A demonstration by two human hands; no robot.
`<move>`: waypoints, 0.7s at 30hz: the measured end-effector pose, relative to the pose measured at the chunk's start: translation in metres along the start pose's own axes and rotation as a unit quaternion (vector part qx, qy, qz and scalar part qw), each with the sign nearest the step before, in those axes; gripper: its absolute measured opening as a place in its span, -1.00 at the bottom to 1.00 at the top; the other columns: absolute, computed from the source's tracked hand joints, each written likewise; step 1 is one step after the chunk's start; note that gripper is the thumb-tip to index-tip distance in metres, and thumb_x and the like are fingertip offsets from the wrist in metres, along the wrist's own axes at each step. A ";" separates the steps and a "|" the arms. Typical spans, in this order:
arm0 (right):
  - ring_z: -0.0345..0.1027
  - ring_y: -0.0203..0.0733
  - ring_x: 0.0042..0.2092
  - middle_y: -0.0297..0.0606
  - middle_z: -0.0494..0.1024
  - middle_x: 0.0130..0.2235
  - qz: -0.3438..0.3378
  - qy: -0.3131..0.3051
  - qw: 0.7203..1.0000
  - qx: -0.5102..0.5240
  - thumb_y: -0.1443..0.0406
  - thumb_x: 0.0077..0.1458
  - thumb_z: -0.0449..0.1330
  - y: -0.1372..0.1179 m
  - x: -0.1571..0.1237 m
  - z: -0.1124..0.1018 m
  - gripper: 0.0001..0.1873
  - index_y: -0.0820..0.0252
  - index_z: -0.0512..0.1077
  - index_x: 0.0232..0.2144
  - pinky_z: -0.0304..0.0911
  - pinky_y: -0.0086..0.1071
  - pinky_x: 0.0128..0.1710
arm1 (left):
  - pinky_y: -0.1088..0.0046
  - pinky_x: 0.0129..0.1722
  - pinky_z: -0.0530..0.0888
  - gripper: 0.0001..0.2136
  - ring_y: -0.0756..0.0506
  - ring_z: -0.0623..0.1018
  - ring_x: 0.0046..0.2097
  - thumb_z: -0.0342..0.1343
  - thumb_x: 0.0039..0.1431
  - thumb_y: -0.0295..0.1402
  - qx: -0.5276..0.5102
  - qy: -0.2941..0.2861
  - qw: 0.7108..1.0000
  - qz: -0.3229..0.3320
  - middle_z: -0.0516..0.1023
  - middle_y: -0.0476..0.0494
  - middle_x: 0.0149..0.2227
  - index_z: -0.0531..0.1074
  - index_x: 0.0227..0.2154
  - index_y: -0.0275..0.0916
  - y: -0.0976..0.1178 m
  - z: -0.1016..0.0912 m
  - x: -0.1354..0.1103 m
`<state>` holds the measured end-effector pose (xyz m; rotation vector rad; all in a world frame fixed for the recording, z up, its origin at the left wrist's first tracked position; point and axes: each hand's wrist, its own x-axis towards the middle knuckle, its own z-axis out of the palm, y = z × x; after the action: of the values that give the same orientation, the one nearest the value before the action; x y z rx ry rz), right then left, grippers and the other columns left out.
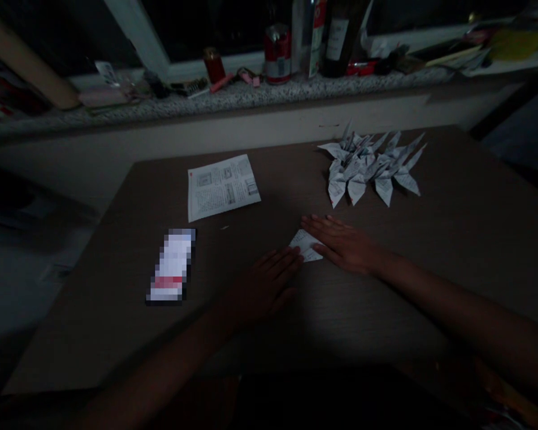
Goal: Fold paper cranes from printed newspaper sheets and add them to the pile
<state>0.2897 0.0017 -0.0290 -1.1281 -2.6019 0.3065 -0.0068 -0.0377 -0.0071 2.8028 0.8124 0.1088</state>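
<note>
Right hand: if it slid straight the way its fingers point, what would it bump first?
The right hand, flat on a small folded white paper, points left and away. It would probably first reach the flat printed white paper sheet, near its right edge.

A dim room with a brown table (116, 298) below a speckled stone sill (251, 95) and dark window (206, 24)
</note>
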 end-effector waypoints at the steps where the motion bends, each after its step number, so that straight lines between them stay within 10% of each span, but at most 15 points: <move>1: -0.09 -0.04 0.49 -0.13 0.06 0.49 0.007 0.003 1.000 -0.006 0.10 0.50 -0.10 0.002 -0.001 -0.001 -0.33 0.01 -0.18 0.52 -0.04 0.09 0.45 | 0.13 0.46 0.12 -0.43 -0.18 0.07 0.51 -0.18 0.55 -0.10 0.000 0.002 1.000 -0.001 0.03 -0.24 0.51 0.01 0.47 -0.26 0.000 0.000 0.000; 11: -0.11 0.00 0.50 -0.08 0.01 0.51 0.048 0.025 0.998 -0.041 0.09 0.49 -0.10 0.008 -0.004 0.004 -0.30 0.06 -0.22 0.53 -0.05 0.11 0.45 | 0.08 0.20 0.41 -0.49 -0.29 0.49 0.23 -0.16 0.53 -0.09 0.049 0.015 0.998 -0.047 0.44 -0.29 0.29 0.27 0.34 -0.29 0.012 -0.013 0.033; 21: -0.09 0.04 0.50 -0.11 0.02 0.51 0.054 0.026 0.997 -0.043 0.10 0.48 -0.08 0.005 -0.004 0.003 -0.29 0.04 -0.22 0.53 -0.03 0.13 0.45 | 0.00 0.46 0.08 -0.31 -0.34 -0.01 0.52 -0.13 0.50 0.01 0.016 0.017 0.999 -0.033 -0.13 -0.47 0.52 -0.09 0.49 -0.29 0.008 0.009 0.042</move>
<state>0.2947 0.0019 -0.0340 -1.2916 -2.5363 0.1866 0.0341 -0.0231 -0.0132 2.8079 0.9213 0.1346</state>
